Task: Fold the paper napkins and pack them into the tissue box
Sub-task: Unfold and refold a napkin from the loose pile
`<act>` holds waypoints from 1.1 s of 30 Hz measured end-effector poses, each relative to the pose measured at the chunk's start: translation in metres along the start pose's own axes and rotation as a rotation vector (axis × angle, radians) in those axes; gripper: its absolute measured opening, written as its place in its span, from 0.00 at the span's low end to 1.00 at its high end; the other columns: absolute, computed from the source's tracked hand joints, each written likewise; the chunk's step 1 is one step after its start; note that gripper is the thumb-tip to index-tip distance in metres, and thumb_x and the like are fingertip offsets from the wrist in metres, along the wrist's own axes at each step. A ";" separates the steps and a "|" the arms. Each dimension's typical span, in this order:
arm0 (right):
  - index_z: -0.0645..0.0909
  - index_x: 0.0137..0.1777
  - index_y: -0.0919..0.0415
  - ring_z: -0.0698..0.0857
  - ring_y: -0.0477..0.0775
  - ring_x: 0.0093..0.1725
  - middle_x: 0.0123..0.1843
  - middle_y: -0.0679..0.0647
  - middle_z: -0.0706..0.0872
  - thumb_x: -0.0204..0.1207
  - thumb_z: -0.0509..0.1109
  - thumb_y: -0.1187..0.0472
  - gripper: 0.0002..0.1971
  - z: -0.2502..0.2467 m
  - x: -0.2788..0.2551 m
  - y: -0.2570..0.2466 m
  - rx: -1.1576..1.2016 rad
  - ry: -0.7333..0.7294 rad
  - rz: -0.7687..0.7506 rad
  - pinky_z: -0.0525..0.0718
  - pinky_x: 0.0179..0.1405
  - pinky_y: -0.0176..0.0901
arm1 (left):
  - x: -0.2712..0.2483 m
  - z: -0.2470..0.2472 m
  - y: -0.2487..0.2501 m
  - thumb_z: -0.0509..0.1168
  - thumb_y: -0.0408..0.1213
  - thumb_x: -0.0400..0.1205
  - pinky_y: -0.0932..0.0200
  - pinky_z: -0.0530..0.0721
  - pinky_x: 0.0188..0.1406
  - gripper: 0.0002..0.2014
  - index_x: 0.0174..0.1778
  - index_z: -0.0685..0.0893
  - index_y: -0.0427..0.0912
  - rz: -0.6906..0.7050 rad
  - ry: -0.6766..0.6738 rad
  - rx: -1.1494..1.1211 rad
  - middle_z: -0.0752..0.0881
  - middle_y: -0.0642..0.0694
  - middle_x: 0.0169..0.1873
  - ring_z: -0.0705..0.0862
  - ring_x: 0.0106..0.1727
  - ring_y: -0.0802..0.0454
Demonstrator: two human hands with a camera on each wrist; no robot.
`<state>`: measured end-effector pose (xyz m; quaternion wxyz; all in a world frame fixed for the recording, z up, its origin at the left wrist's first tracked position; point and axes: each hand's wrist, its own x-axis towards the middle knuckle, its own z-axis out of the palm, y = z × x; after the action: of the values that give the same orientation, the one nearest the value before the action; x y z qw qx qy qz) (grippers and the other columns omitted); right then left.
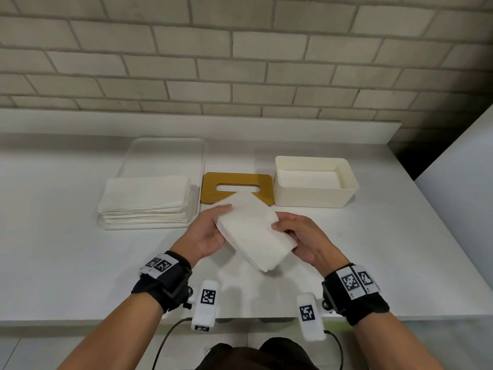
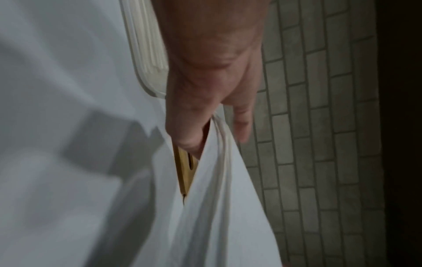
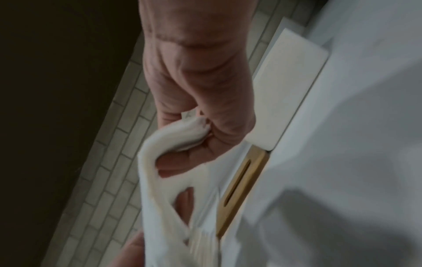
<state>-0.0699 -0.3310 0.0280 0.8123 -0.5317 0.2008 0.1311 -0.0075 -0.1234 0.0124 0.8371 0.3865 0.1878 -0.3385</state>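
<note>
White paper: my left hand (image 1: 206, 233) and right hand (image 1: 301, 237) each pinch one long edge of the folded napkin bundle (image 1: 253, 233), held above the tabletop (image 1: 80, 263). The open tissue box (image 1: 314, 198) lies beyond my right grip. Keep layers aligned, level the bundle, then lower it flat inside.

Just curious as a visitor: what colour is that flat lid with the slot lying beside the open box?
The lid is honey-brown, wood-grained; the head view shows it best.
</note>
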 end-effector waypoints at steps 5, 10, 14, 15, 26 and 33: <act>0.81 0.66 0.66 0.87 0.60 0.63 0.64 0.62 0.87 0.84 0.60 0.45 0.25 -0.007 -0.006 0.011 0.452 -0.011 0.023 0.81 0.67 0.55 | 0.014 0.001 -0.005 0.69 0.24 0.78 0.47 0.88 0.52 0.22 0.69 0.80 0.35 0.144 0.129 -0.087 0.87 0.36 0.62 0.85 0.63 0.41; 0.78 0.71 0.66 0.87 0.60 0.63 0.65 0.62 0.87 0.84 0.64 0.60 0.19 0.001 -0.001 0.027 0.382 -0.052 0.034 0.88 0.58 0.52 | 0.018 0.005 -0.019 0.69 0.24 0.79 0.48 0.88 0.53 0.13 0.59 0.84 0.37 0.185 0.126 -0.131 0.91 0.39 0.53 0.89 0.55 0.44; 0.80 0.69 0.67 0.88 0.61 0.61 0.61 0.60 0.90 0.75 0.72 0.71 0.21 -0.017 0.009 0.030 0.098 0.086 -0.032 0.86 0.56 0.52 | 0.019 -0.014 -0.016 0.68 0.25 0.78 0.50 0.88 0.56 0.17 0.63 0.83 0.37 0.214 0.051 -0.087 0.89 0.38 0.58 0.87 0.59 0.43; 0.80 0.68 0.68 0.88 0.62 0.61 0.60 0.61 0.90 0.74 0.73 0.71 0.21 -0.024 0.010 0.027 0.047 0.095 -0.039 0.86 0.58 0.54 | 0.019 -0.023 -0.011 0.68 0.26 0.77 0.51 0.89 0.54 0.18 0.64 0.83 0.35 0.208 0.025 -0.035 0.88 0.37 0.59 0.86 0.61 0.41; 0.88 0.54 0.54 0.91 0.52 0.51 0.50 0.51 0.92 0.80 0.71 0.60 0.07 -0.038 0.017 0.032 -0.519 0.143 -0.404 0.88 0.51 0.42 | 0.020 -0.040 -0.024 0.76 0.21 0.70 0.62 0.85 0.45 0.11 0.44 0.88 0.38 0.506 0.197 0.609 0.91 0.47 0.40 0.88 0.43 0.52; 0.89 0.58 0.53 0.90 0.49 0.54 0.52 0.48 0.93 0.75 0.76 0.64 0.12 -0.051 0.035 0.055 -0.463 0.092 -0.366 0.87 0.53 0.39 | 0.026 -0.043 -0.039 0.73 0.20 0.72 0.62 0.83 0.37 0.14 0.44 0.85 0.43 0.522 0.234 0.706 0.89 0.49 0.37 0.86 0.37 0.54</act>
<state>-0.0720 -0.3560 -0.0509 0.6697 -0.7354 0.1031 0.0006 -0.0193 -0.1190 -0.0496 0.6846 0.7182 0.0507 -0.1135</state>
